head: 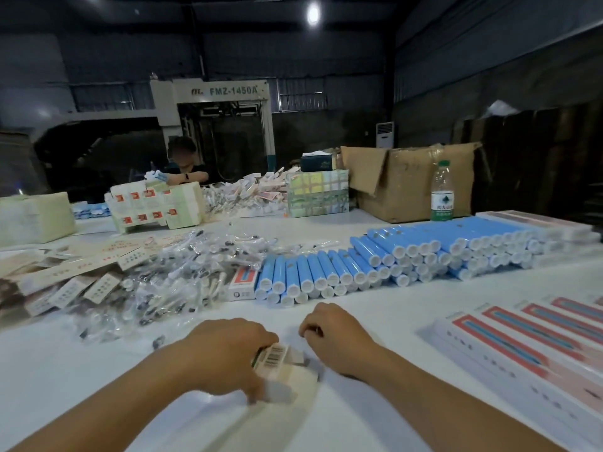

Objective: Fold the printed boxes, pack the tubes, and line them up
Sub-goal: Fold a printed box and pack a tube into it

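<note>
My left hand (228,350) grips a printed box (282,365) with a barcode, low over the white table (81,370) in front of me. The box is blurred. My right hand (329,331) is just to its right with fingers curled and nothing visible in them. Beyond my hands lies a stack of blue tubes (391,265) with white caps. Flat printed box blanks (75,272) lie at the left. Packed red-and-white boxes (528,340) sit lined up at the right. One folded box (243,283) lies next to the tubes.
A heap of small clear-wrapped parts (182,282) fills the centre left. At the back stand more box stacks (156,203), a cardboard carton (421,181) and a water bottle (442,190). Another person (184,164) works at the far side.
</note>
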The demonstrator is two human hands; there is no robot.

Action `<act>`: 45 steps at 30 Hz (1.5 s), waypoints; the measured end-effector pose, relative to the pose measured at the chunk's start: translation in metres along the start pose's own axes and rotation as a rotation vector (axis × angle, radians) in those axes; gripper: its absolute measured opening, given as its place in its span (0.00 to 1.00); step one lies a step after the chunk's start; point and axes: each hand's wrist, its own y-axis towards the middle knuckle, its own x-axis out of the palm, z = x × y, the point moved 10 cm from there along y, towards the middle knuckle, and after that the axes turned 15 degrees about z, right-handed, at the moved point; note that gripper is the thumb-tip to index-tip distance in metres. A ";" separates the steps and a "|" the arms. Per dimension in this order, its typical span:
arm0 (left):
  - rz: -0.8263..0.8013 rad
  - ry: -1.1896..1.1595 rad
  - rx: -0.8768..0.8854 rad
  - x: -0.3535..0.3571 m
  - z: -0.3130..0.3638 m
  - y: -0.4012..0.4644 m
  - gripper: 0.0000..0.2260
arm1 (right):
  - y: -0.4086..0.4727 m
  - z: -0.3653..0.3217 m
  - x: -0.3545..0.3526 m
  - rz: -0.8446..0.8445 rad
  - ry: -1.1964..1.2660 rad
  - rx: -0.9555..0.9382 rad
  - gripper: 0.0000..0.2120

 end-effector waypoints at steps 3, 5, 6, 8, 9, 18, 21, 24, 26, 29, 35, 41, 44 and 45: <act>0.171 -0.008 0.052 -0.013 -0.001 0.003 0.26 | 0.001 0.006 -0.004 0.009 0.061 0.080 0.12; 0.293 -0.055 0.076 -0.017 -0.002 0.006 0.30 | 0.002 0.013 -0.009 0.040 0.116 0.151 0.11; 0.338 -0.075 0.080 -0.016 -0.003 0.007 0.32 | 0.003 0.017 -0.014 0.072 0.149 0.190 0.11; 0.390 -0.130 0.037 -0.009 -0.009 0.007 0.33 | 0.010 0.025 -0.030 0.161 0.180 0.248 0.10; 0.403 -0.157 0.023 -0.006 -0.012 0.007 0.34 | 0.019 0.028 -0.040 0.207 0.158 0.258 0.10; 0.578 -0.046 0.203 -0.017 0.015 0.005 0.26 | 0.152 0.074 -0.086 0.136 -0.664 0.228 0.11; 0.595 -0.010 0.293 -0.013 0.027 0.006 0.25 | 0.167 0.102 -0.066 0.001 -0.901 0.244 0.14; 0.542 0.081 0.284 0.001 0.030 0.009 0.26 | 0.175 0.124 -0.047 -0.072 -0.948 0.307 0.15; 0.539 0.086 0.278 0.004 0.031 0.009 0.25 | 0.177 0.130 -0.039 -0.079 -0.926 0.338 0.15; 0.509 0.011 0.296 0.005 0.032 0.005 0.25 | 0.177 0.124 -0.034 -0.078 -0.881 0.334 0.11; 0.479 -0.074 0.210 0.007 0.018 0.016 0.32 | 0.157 0.082 -0.077 0.236 -0.298 0.404 0.26; 0.608 0.029 0.096 0.001 -0.001 0.010 0.36 | 0.051 0.033 -0.119 0.511 0.669 0.466 0.45; 0.648 0.025 -0.012 -0.004 -0.009 0.006 0.33 | 0.007 0.030 -0.112 0.567 0.880 0.486 0.47; 0.655 0.027 -0.043 -0.008 -0.008 0.004 0.32 | -0.003 0.031 -0.106 0.563 0.920 0.516 0.48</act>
